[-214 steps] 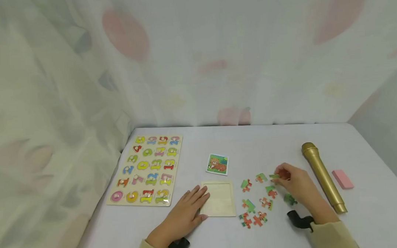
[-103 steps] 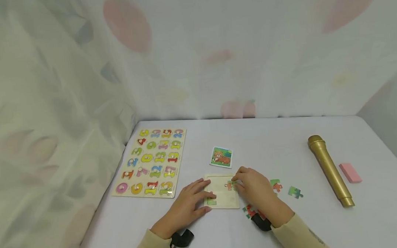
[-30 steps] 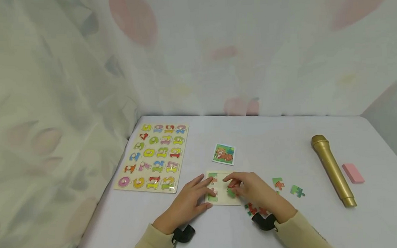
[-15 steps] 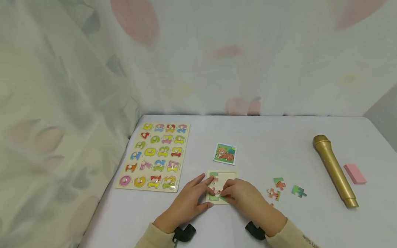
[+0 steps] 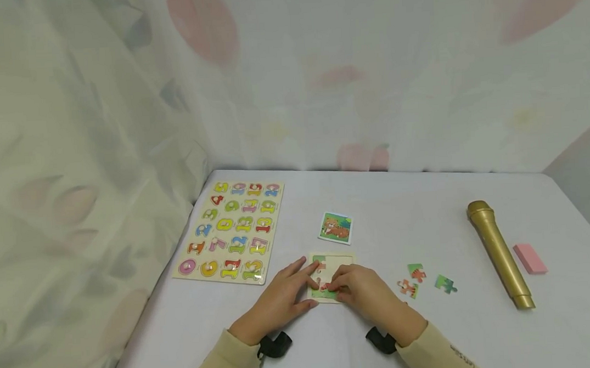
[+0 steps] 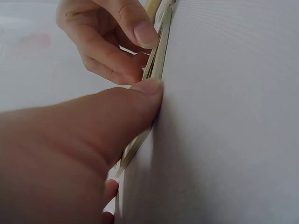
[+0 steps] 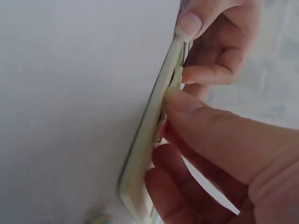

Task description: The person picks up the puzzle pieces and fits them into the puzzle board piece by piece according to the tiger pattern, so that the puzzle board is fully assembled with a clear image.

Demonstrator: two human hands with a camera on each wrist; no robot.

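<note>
A shallow square wooden puzzle tray (image 5: 348, 260) lies on the table with several jigsaw pieces along its left and near sides. My left hand (image 5: 280, 297) rests at its left side, fairly straight fingers over the edge and pieces, thumb against the near edge. In the tray my right hand (image 5: 364, 291) pinches a green-and-red puzzle piece (image 5: 330, 294) at the near side; the fingers partly cover it. In the right wrist view, the right thumb (image 7: 205, 121) is over the tray's rim. Loose pieces lie to the right: a tiger-striped piece (image 5: 407, 289), a green-orange piece (image 5: 417, 272) and a green piece (image 5: 445, 284).
Beyond the tray is a small tiger picture card (image 5: 335, 228). A wooden number board (image 5: 230, 233) lies at the left. On the right are a gold microphone (image 5: 499, 254) and a pink block (image 5: 530, 259). A patterned curtain (image 5: 290, 80) hangs behind the table.
My right hand has taken loose pieces from the right into the tray, several now lying along its left and near sides. Since half a second ago, the held piece sits flatter; the left hand stays.
</note>
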